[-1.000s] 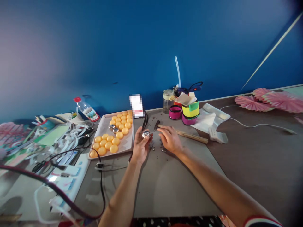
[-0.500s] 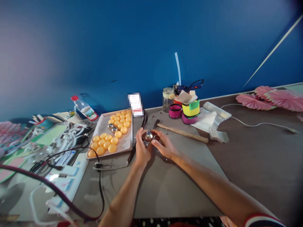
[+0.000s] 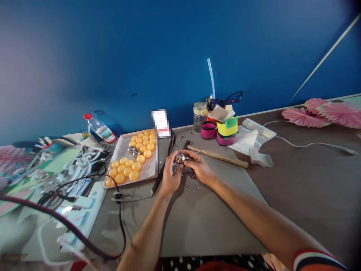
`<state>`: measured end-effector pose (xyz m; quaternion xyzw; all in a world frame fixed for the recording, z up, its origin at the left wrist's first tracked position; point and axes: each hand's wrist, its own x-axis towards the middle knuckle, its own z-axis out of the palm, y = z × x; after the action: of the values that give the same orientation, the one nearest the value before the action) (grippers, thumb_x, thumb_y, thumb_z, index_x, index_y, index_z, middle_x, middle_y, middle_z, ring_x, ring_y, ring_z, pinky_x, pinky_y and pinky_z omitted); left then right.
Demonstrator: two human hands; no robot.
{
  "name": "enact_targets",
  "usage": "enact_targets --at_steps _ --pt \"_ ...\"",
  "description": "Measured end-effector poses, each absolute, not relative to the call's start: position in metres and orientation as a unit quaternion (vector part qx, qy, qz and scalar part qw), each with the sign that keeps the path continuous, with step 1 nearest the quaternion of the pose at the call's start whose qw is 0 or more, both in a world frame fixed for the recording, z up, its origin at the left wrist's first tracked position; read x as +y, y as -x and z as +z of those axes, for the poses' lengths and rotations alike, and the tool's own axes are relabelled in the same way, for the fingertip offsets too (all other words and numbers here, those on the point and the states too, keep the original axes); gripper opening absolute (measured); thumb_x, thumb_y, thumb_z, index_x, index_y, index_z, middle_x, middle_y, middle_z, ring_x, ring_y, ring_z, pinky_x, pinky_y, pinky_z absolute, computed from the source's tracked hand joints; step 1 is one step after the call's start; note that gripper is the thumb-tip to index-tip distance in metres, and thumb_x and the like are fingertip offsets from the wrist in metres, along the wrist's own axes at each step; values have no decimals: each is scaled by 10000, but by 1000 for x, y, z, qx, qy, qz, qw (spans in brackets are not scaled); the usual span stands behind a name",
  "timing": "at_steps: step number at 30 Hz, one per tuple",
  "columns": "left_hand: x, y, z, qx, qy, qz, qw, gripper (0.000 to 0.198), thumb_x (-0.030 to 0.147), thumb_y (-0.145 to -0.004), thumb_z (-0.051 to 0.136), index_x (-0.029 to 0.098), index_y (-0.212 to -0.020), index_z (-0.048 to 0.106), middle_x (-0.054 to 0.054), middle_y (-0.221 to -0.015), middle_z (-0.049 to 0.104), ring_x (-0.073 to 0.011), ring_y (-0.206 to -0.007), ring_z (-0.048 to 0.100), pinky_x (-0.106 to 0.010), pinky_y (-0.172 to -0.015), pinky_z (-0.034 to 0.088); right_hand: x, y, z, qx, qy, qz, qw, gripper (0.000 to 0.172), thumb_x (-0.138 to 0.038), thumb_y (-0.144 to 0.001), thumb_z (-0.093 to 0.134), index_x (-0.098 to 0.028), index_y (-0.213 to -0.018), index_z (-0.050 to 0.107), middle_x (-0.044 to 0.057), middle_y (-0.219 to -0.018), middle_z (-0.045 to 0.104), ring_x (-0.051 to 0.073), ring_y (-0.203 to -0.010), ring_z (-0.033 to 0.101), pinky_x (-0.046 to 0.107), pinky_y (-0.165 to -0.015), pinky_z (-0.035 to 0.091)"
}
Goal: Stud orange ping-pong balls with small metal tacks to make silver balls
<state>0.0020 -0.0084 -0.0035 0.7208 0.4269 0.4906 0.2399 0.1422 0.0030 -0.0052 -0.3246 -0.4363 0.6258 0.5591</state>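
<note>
"How far along are we?"
"Our tray, left of our fingers, holds 2 silver balls beside orange balls we judge untouched."
"And our fingers?"
"Our left hand's clamp a 3rd ball, not yet trayed; whether our right hand's grip it too, we cannot tell. Loose shiny bits lie just beneath."

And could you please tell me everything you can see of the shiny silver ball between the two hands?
The shiny silver ball looks round and metallic, its mirror-like surface broken into bright and dark patches; finer detail is too small to make out. The left hand and the right hand hold it with their fingers from either side, partly covering it, over the flat grey mat.
</note>
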Motion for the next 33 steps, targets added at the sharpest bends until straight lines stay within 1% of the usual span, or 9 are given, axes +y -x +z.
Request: enact_targets --at_steps 7,12,14,18,21,24,28,30,33 --pt "-5 -3 -8 431 -721 504 203 355 198 -816 580 222 -1168 533 -85 -1125 573 -206 -1057 539 -389 -921 437 2 -141 -7 -426 309 647 552 338 -315 -714 654 -226 -1040 638 27 -1031 655 187 -943 587 324 -850 446" --pt "-8 -6 -7 411 -742 496 185 374 139 -796 581 214 -1158 530 -81 -1107 559 -199 -1063 525 -382 -933 432 1 -136 -3 -481 378 567 551 264 -340 -730 629 -189 -946 634 20 -845 645 157 -782 572 300 -746 460" --pt "-10 -6 -6 403 -747 495 186 385 132 -792 577 215 -1164 521 -82 -1103 553 -200 -1060 523 -380 -923 441 1 -135 -4 -509 400 528 550 242 -336 -747 603 -179 -928 630 21 -815 632 152 -751 561 293 -716 461" --pt "-12 -7 -4 403 -760 477 179 447 130 -791 561 220 -1222 485 -103 -1135 526 -219 -1086 510 -401 -922 444 0 -135 -6 -538 410 504 537 253 -356 -778 571 -175 -948 616 35 -842 633 164 -786 574 299 -726 474" --pt "-14 -6 -5 409 -757 478 179 417 123 -810 534 222 -1213 492 -105 -1124 526 -215 -1073 520 -393 -901 458 -3 -137 -7 -558 396 497 534 290 -394 -805 546 -182 -996 602 46 -898 640 176 -826 587 316 -755 484" --pt "-15 -6 -5 414 -739 506 165 365 148 -823 536 215 -1180 502 -99 -1113 541 -210 -1070 523 -389 -908 454 -8 -141 -6 -599 415 418 543 341 -404 -839 509 -204 -1111 563 74 -1053 619 192 -900 584 338 -793 481" --pt "-16 -2 0 453 -692 542 148 343 197 -832 550 206 -1171 496 -99 -1112 555 -210 -1068 526 -394 -923 442 -8 -148 -9 -673 429 266 541 328 -352 -862 479 -201 -1148 532 119 -1179 542 191 -851 568 360 -759 480" --pt "-15 1 2 482 -654 562 157 353 218 -842 543 205 -1190 485 -106 -1152 537 -205 -1080 525 -381 -922 445 -5 -151 -12 -692 432 213 538 305 -310 -867 474 -196 -1146 520 127 -1161 539 180 -807 565 374 -768 477" --pt "-10 6 3 506 -601 593 179 374 223 -855 517 213 -1224 461 -113 -1222 503 -197 -1089 533 -358 -899 465 -1 -153 -17 -701 433 165 541 246 -256 -874 457 -187 -1101 524 118 -1061 564 166 -731 557 373 -740 477"
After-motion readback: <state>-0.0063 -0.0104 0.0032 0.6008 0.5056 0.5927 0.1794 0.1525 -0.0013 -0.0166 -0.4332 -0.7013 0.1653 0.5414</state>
